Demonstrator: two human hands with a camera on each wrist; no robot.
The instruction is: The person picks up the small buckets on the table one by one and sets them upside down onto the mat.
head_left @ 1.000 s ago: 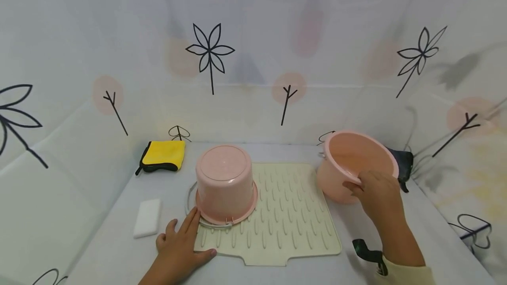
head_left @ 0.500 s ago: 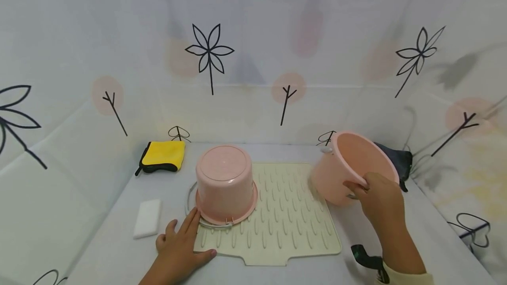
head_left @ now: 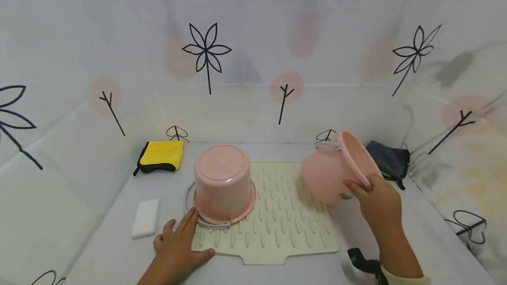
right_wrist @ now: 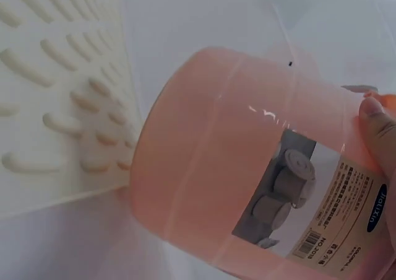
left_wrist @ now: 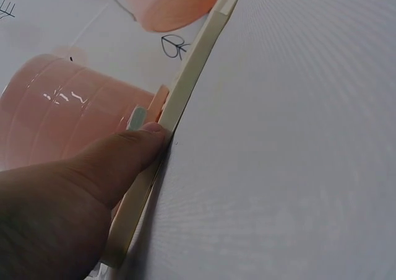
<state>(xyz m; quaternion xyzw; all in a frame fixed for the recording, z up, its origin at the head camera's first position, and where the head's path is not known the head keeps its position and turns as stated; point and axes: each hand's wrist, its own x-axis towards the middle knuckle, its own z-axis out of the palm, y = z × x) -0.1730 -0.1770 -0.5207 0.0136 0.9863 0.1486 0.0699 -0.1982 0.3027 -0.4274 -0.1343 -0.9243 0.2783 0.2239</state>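
A pink bucket (head_left: 222, 184) stands upside down on the left part of the cream ridged mat (head_left: 277, 232), its pale handle around the rim. My left hand (head_left: 176, 250) lies with spread fingers at the mat's front left corner, fingertips by that rim; in the left wrist view the thumb (left_wrist: 124, 156) rests on the mat's edge. My right hand (head_left: 380, 206) pinches the rim of a second pink bucket (head_left: 326, 173), tilted on its side with its mouth to the right, over the mat's right edge. A printed label (right_wrist: 309, 205) shows on it in the right wrist view.
A yellow cloth with black trim (head_left: 161, 156) lies at the back left, and a white block (head_left: 145, 219) is left of the mat. A dark cloth (head_left: 390, 159) sits at the back right, behind the tilted bucket. Patterned fabric (head_left: 253, 56) hangs behind the table.
The right hand's bucket has tipped further onto its side and shifted left, its base now over the mat's edge. More of the dark cloth shows. The left hand and upside-down bucket have stayed put.
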